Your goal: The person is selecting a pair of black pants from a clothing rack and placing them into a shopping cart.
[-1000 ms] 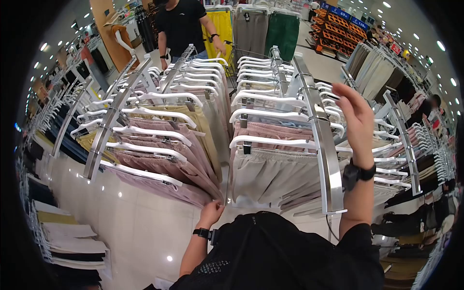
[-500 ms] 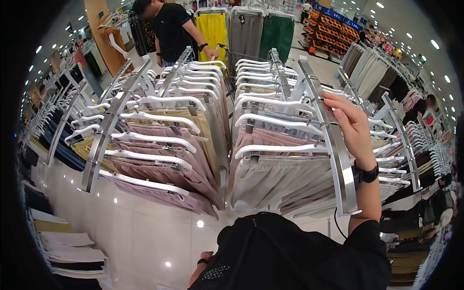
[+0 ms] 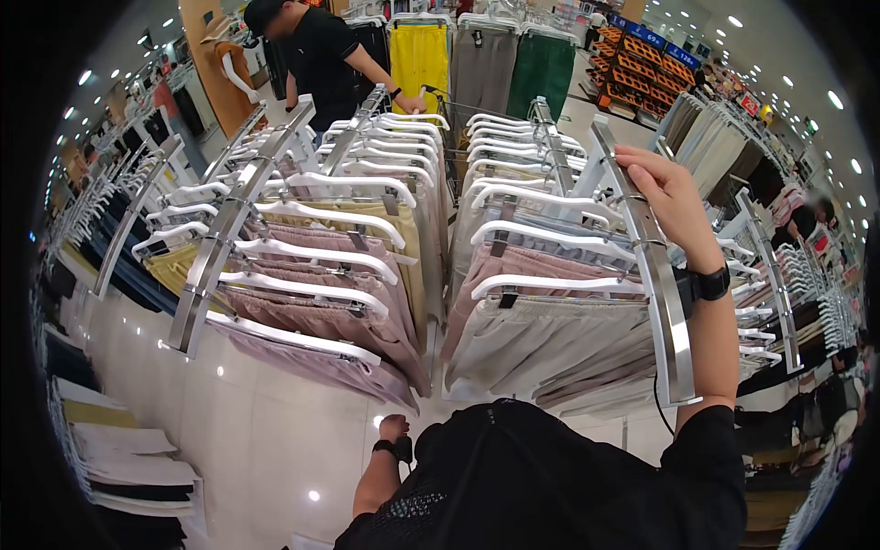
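Note:
My right hand [image 3: 667,192] is closed over the far part of a flat metal clothes rail [image 3: 646,252], with the fingers and thumb across its top. White hangers [image 3: 550,286] hang from this rail, carrying light grey trousers [image 3: 541,339] and pink trousers [image 3: 504,261]. Low in front of my body is my left hand [image 3: 394,427], its fingers curled in a loose fist, and I see nothing in it. The nearest garment to it is a pair of mauve trousers [image 3: 321,367] on the left rack, apart from the hand.
Another metal rail [image 3: 215,247] stands on the left with more trousers. Across the racks, a person in black [image 3: 316,55] has a hand on a cart handle. Folded clothes [image 3: 128,458] lie at lower left. Yellow trousers [image 3: 419,57] hang at the back; orange shelves [image 3: 642,73] stand behind right.
My left hand has risen further into view in front of me. The view has shifted slightly, moving the racks rightward. My right hand stays on the rail; the other person leans further toward the cart.

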Motion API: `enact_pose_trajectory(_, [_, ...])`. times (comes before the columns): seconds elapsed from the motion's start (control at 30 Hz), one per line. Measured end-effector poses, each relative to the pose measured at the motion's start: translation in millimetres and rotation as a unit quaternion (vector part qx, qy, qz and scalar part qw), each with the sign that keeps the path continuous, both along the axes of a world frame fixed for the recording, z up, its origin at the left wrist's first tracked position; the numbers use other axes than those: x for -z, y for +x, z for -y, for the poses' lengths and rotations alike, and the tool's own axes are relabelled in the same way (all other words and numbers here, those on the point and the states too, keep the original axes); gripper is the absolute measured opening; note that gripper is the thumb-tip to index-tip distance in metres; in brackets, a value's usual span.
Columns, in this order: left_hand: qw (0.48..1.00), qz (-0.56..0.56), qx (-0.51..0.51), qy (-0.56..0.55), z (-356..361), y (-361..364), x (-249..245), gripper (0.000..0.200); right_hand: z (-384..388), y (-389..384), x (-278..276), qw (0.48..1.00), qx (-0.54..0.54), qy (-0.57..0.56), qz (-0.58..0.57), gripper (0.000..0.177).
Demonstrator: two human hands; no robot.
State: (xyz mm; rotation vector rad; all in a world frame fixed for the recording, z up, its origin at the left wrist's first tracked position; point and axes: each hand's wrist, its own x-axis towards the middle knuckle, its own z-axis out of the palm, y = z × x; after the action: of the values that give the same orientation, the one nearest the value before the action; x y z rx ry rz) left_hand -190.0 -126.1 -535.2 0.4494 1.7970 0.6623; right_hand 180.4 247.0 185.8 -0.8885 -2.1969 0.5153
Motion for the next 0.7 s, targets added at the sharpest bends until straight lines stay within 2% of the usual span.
enact_pose_trajectory(0.1, [0.997,0.032,-0.062,-0.020,5,7,-9,0.022,2,4,1,1.000,-0.005,0.015,0.005,0.032])
enact_pose_trajectory(0.13, [0.990,-0.078,0.119,-0.016,11,6,-10,0.022,2,5,1,1.000,-0.006,0.015,0.006,0.032])
enact_pose_trajectory(0.17, [0.937,-0.185,0.295,-0.011,18,4,-11,0.023,3,7,1,1.000,-0.002,0.017,0.009,0.031])
enact_pose_trajectory(0.23, [0.863,-0.293,0.411,0.013,53,4,3,0.024,4,9,4,1.000,-0.011,0.012,0.009,0.031])
enact_pose_trajectory(0.3, [0.855,-0.289,0.430,0.001,69,7,31,0.027,1,11,4,1.000,-0.002,0.024,0.006,0.030])
enact_pose_trajectory(0.37, [0.828,-0.296,0.476,-0.003,106,1,32,0.037,3,13,8,0.993,0.020,0.107,0.045,0.031])
enact_pose_trajectory(0.4, [0.883,-0.234,0.401,-0.061,162,0,25,0.039,19,12,18,0.993,0.020,0.112,0.036,0.031])
enact_pose_trajectory(0.43, [0.926,-0.187,0.318,-0.081,145,-1,36,0.041,28,20,9,0.987,0.032,0.153,0.027,0.032])
enact_pose_trajectory(0.5, [0.940,-0.200,0.269,-0.062,102,-4,44,0.037,57,23,-17,0.989,0.022,0.144,-0.009,0.037])
enact_pose_trajectory(0.57, [0.945,-0.197,0.250,-0.077,104,-5,24,0.035,93,50,-5,0.988,-0.038,0.122,-0.084,0.036])
enact_pose_trajectory(0.63, [0.947,-0.224,0.226,-0.038,118,-1,18,0.031,133,77,7,0.974,-0.188,0.049,-0.117,0.041])
enact_pose_trajectory(0.67, [0.949,-0.221,0.223,-0.037,110,2,6,0.031,134,78,13,0.953,-0.273,0.064,-0.111,0.043])
enact_pose_trajectory(0.7, [0.983,-0.179,0.030,-0.040,96,5,-11,0.030,134,78,20,0.925,-0.356,0.079,-0.103,0.045])
